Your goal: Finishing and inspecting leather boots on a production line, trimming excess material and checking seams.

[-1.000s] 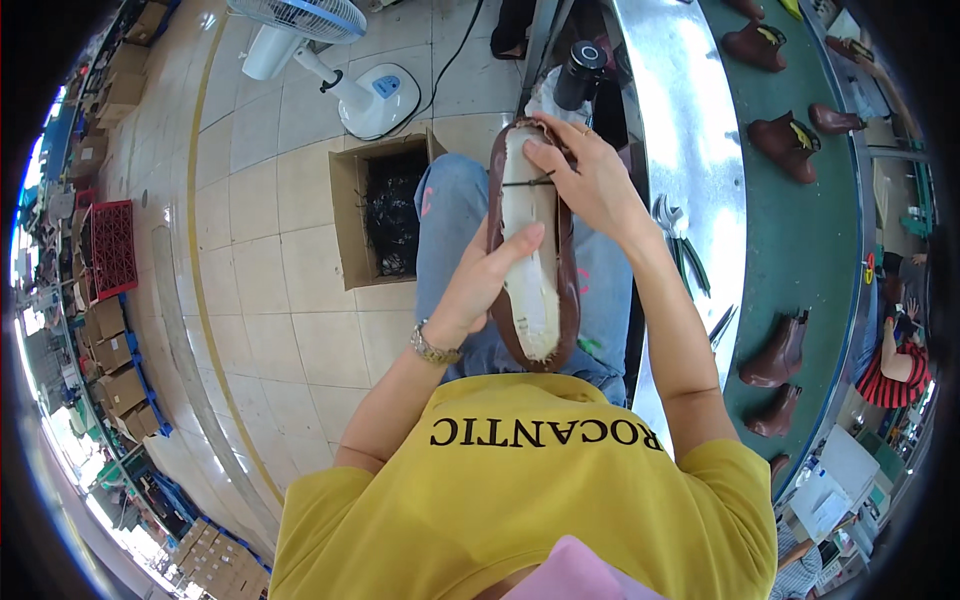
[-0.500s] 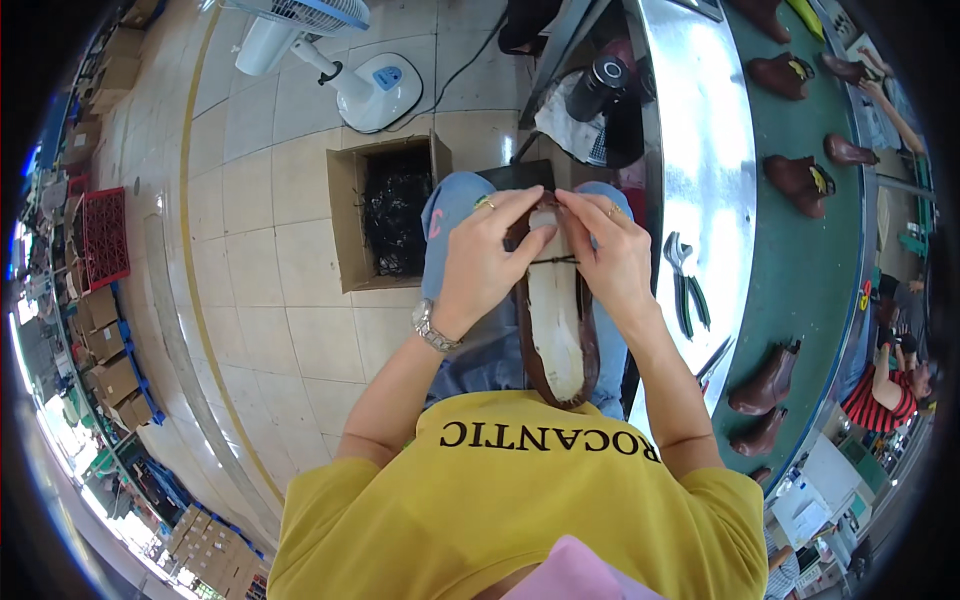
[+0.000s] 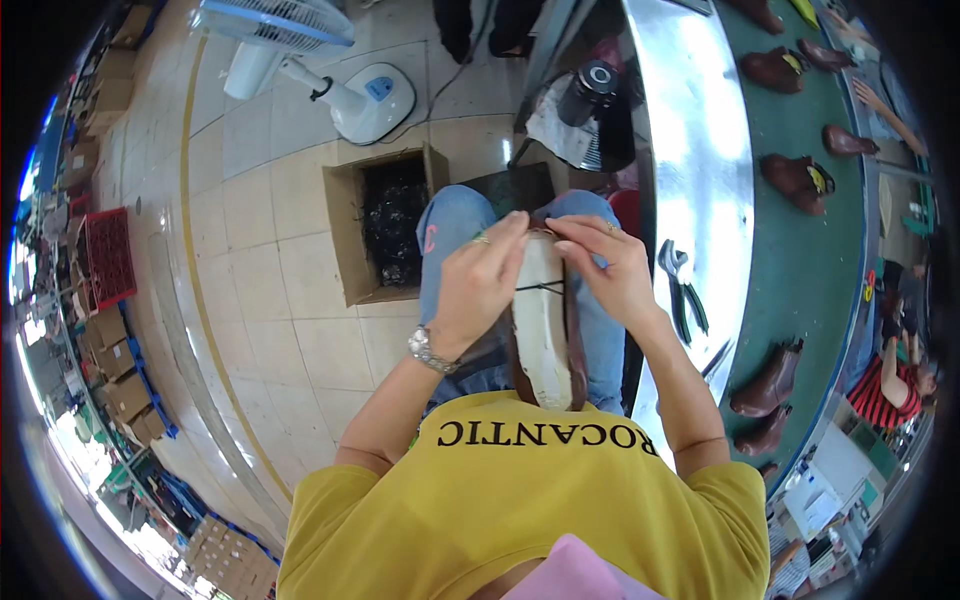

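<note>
Black capital lettering [image 3: 545,434] runs across your yellow T-shirt [image 3: 520,510], upside down from up here, and a small pink mark [image 3: 431,238] shows on the left knee of your jeans [image 3: 598,208]. Over on the floor, the white fan [image 3: 355,112] carries a blue label [image 3: 378,88] on its base, too small to read.

Now to your hands! Both forearms come up from below and angle inward, your hands meeting over your lap. There lies the brown leather shoe [image 3: 541,340], pale sole side up between your thighs, its long axis pointing away from you, a black tie [image 3: 540,287] crossing it. Your left hand [image 3: 477,285], silver watch [image 3: 431,350] at the wrist, has its back turned up, fingers close together and tips at the shoe's far end. Your right hand [image 3: 607,268] mirrors it: index finger stretched to that same end, thumb bent and apart from it, just over the near side. Whether either set of fingertips is clamped on the leather, I cannot tell.

At your right, green-handled pincers [image 3: 684,292] lie on the metal bench [image 3: 705,150], and beyond it brown boots [image 3: 795,184] stand on a green belt [image 3: 800,262].
</note>
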`<state>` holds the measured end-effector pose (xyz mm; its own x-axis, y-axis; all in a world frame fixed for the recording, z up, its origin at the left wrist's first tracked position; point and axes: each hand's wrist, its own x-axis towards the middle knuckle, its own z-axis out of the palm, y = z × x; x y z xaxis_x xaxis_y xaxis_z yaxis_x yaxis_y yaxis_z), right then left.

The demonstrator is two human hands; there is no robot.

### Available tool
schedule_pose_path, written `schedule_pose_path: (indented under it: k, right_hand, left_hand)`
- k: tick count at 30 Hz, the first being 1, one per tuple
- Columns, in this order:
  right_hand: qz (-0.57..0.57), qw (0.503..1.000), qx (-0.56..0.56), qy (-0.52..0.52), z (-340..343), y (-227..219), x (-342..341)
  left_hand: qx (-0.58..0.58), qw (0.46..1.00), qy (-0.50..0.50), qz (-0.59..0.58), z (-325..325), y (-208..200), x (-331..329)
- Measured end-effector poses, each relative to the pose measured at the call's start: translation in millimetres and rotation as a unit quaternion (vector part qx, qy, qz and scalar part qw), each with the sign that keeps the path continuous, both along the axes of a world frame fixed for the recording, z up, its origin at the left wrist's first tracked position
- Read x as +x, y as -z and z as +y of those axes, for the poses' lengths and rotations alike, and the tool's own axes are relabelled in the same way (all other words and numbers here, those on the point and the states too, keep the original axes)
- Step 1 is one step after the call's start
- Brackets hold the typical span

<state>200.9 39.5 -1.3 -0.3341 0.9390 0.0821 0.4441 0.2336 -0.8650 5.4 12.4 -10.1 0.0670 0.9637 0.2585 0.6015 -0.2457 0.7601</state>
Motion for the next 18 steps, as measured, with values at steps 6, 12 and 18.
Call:
schedule_pose_path:
  k: [6,12,18]
  right_hand:
    - [-0.403,0.879,0.040,0.254,-81,65,148]
    - [-0.317,0.921,-0.091,0.209,-89,68,168]
    - [0.115,0.885,-0.450,-0.031,-38,-78,59]
  left_hand:
    - [-0.194,0.942,-0.023,-0.272,-7,4,8]
    - [-0.223,0.931,-0.001,-0.290,-8,1,5]
    - [-0.226,0.901,-0.057,-0.366,-13,10,14]
